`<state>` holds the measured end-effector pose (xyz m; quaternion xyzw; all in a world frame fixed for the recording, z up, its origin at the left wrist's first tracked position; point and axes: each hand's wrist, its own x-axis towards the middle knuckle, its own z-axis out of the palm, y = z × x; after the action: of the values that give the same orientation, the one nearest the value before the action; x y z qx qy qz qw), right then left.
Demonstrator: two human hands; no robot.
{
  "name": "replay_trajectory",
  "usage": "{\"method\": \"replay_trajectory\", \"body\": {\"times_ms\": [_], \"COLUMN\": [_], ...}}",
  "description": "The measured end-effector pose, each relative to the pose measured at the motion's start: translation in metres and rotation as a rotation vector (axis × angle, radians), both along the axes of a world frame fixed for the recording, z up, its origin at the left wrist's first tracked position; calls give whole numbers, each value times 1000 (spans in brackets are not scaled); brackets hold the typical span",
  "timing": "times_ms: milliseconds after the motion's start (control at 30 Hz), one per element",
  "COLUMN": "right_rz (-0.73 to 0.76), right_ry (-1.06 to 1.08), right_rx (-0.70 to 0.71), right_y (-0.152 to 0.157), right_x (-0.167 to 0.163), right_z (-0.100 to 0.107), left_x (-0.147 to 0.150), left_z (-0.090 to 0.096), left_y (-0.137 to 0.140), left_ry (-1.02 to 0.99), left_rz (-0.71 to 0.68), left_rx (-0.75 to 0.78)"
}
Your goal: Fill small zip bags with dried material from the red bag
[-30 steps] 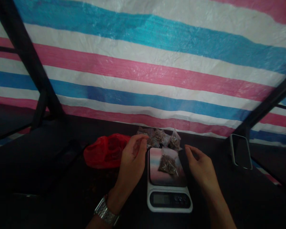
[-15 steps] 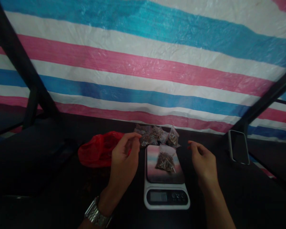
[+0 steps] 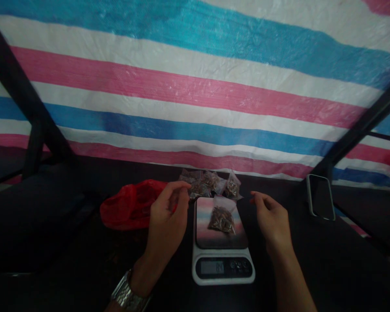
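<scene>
Blurred button markings (image 3: 240, 265) on scale (image 3: 221, 252)

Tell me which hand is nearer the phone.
Right. The right hand is between the scale and the phone; the left hand is farther off, on the scale's other side, by the red plastic bag.

Bag (image 3: 221, 220) on scale (image 3: 200, 241), other bags (image 3: 212, 180) behind it, sack (image 3: 125, 209) left, phone (image 3: 321, 197) far right
</scene>
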<state>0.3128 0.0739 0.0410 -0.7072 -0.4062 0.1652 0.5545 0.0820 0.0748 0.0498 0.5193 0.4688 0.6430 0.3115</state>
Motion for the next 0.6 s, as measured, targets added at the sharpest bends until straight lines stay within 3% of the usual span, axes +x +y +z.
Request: {"method": "replay_trajectory", "body": {"times_ms": [267, 600], "right_rz": [33, 112], "right_ry": [-10, -79], "right_rx": [-32, -60], "right_y": [-1, 2], "right_x": [-1, 3], "right_z": [4, -6], "left_x": [1, -2], "left_z": [2, -4], "left_y": [0, 3], "left_ry": [120, 405], "left_rz": [29, -99], "left_rx": [-122, -300]}}
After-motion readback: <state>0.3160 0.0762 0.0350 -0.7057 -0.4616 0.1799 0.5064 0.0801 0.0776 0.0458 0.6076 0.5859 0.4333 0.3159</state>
